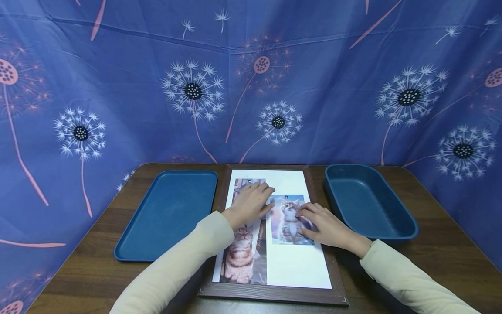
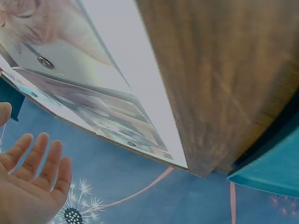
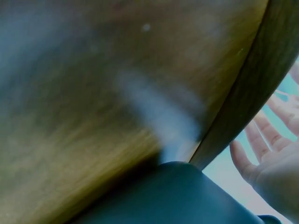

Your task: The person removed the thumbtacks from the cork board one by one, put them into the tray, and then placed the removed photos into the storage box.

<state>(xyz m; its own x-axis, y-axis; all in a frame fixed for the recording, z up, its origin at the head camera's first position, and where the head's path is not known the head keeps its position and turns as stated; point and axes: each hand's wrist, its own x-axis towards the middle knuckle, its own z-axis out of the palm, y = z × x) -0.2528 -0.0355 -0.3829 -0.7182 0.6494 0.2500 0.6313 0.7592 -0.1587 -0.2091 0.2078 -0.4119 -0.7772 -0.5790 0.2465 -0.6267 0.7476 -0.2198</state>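
Note:
A white board in a dark wooden frame lies on the table, bearing cat pictures. My left hand, fingers loosely bent, hovers over or touches the upper-left picture, which it partly covers. In the left wrist view that left hand has its fingers extended. My right hand lies with spread fingers at the right edge of the kitten picture. A small round magnet sits at that picture's top. Below the left hand is a striped cat picture; its magnet shows in the left wrist view.
To the left of the board lies a flat blue tray. A deeper blue bin stands to its right. Both rest on the brown wooden table. A blue dandelion-print cloth hangs behind.

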